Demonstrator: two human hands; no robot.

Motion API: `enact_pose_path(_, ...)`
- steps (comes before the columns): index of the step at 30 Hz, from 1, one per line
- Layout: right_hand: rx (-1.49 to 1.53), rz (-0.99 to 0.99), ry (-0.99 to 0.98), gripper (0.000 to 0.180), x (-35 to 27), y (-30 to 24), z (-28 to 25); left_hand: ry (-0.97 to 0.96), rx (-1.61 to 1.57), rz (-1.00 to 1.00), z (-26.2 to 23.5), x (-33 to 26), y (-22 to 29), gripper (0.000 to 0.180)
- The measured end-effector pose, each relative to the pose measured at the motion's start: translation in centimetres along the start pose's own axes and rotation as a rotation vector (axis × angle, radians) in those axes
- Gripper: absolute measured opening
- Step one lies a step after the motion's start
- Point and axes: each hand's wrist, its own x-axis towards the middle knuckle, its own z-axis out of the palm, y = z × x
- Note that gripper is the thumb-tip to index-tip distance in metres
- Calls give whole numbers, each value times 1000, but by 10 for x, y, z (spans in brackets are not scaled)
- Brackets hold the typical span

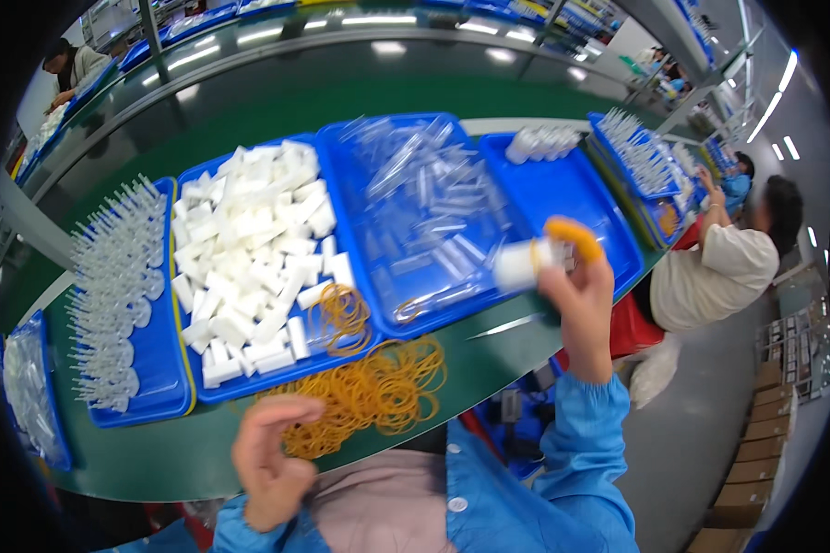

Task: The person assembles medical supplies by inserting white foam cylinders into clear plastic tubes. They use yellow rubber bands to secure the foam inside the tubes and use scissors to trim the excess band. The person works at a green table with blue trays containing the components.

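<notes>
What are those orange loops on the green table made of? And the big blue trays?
The thin orange loops look like rubber bands: matte, floppy, lying tangled in bent shapes on the green table. The big blue trays look like hard plastic: smooth, slightly shiny, with stiff raised rims. That is only judged by look.

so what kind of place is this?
Most likely a factory assembly or packing line. A long green workbench carries blue trays of small white plastic parts, with a heap of rubber bands, and other workers sit along the same bench.
</notes>
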Motion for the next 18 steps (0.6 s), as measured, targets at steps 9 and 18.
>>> enact_pose_path(9, -712, -270, 128, 39, 160, 83, -62, 267, -6, -111, -32, -8, 10, 24)
enact_pose_path(18, -1076, -314, 146, 42, 176, 89, -32, 389, 109, -136, -55, -23, 19, 16)
